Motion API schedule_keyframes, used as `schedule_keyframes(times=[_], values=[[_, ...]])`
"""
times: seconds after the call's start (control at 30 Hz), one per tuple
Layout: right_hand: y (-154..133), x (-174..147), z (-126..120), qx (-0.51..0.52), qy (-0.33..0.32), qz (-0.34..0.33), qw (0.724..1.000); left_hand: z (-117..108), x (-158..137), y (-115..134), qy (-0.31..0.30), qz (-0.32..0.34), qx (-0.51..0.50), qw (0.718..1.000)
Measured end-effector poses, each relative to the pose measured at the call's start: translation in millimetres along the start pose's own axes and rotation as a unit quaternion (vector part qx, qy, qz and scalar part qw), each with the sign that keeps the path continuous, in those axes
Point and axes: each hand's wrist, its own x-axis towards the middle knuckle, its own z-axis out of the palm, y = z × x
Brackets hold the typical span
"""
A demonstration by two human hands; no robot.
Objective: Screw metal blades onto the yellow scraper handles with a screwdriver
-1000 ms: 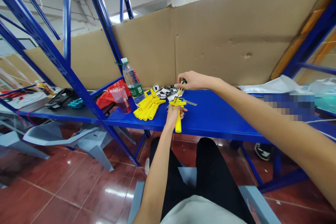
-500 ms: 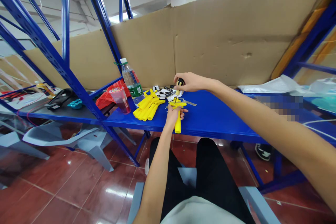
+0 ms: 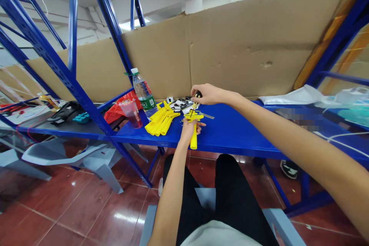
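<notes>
My left hand is closed around a yellow plastic part with a tubular handle, holding it over the blue table near its front edge. Above it, my right hand grips a screwdriver by its black and yellow handle. The screwdriver's shaft points down at the top of the yellow part; the exact contact of the tip is too small to make out. Several more yellow parts lie in a pile left of my left hand. Small black and white pieces lie behind the pile.
A water bottle and a cup of red drink stand left of the pile, beside a red plastic bag. Cardboard walls the back of the blue table. A blue post rises at left. White bags lie at right.
The view has shifted slightly. Both hands keep their grips, with the screwdriver still upright above the yellow part; no clear movement of things shows.
</notes>
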Motion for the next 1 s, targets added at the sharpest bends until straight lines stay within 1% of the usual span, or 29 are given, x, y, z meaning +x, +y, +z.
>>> schedule_keyframes(times=[0.07,0.2,0.27,0.37,0.43,0.47,0.53,0.57,0.6,0.63,0.7,0.8,0.9,1.0], values=[[1.7,0.6,0.7,0.005,0.005,0.006,1.0,-1.4,0.7,-1.3,-0.001,0.0,0.0,1.0],[7.9,-1.1,-2.9,0.039,-0.002,-0.017,0.999,-2.8,2.0,-3.9,0.002,0.004,-0.003,1.0],[13.8,-4.1,-5.6,0.048,0.0,-0.011,0.999,-3.2,3.3,-4.7,0.004,0.005,-0.003,1.0],[29.9,-10.6,-4.1,0.104,0.038,0.004,0.994,-3.5,5.4,-5.4,0.011,0.006,-0.005,1.0],[46.6,-14.9,4.0,0.184,0.089,0.033,0.978,-2.9,5.5,-5.6,0.018,0.008,-0.007,1.0],[56.6,-17.0,10.7,0.237,0.117,0.057,0.963,-2.3,4.9,-5.6,0.02,0.01,-0.009,1.0],[78.3,-21.1,28.8,0.347,0.171,0.11,0.916,-0.7,2.4,-5.3,0.025,0.016,-0.011,1.0],[89.2,-23.4,39.6,0.41,0.19,0.144,0.88,0.2,0.7,-5.1,0.027,0.02,-0.012,0.999],[99.7,-26.0,51.1,0.473,0.217,0.183,0.834,1.0,-1.1,-5.0,0.029,0.025,-0.013,0.999],[109.6,-28.9,62.9,0.495,0.227,0.203,0.814,1.8,-2.8,-4.9,0.03,0.029,-0.014,0.999],[126.8,-35.6,85.7,0.523,0.243,0.226,0.785,2.6,-5.6,-5.2,0.033,0.039,-0.015,0.999],[146.9,-45.8,112.1,0.569,0.272,0.264,0.729,1.9,-6.9,-6.5,0.038,0.052,-0.013,0.998],[162.0,-52.4,125.0,0.598,0.307,0.304,0.675,-1.4,-5.0,-7.0,0.042,0.06,-0.009,0.997],[171.3,-54.8,127.3,0.621,0.321,0.325,0.637,-6.1,-0.1,-3.9,0.043,0.064,0.005,0.997]])
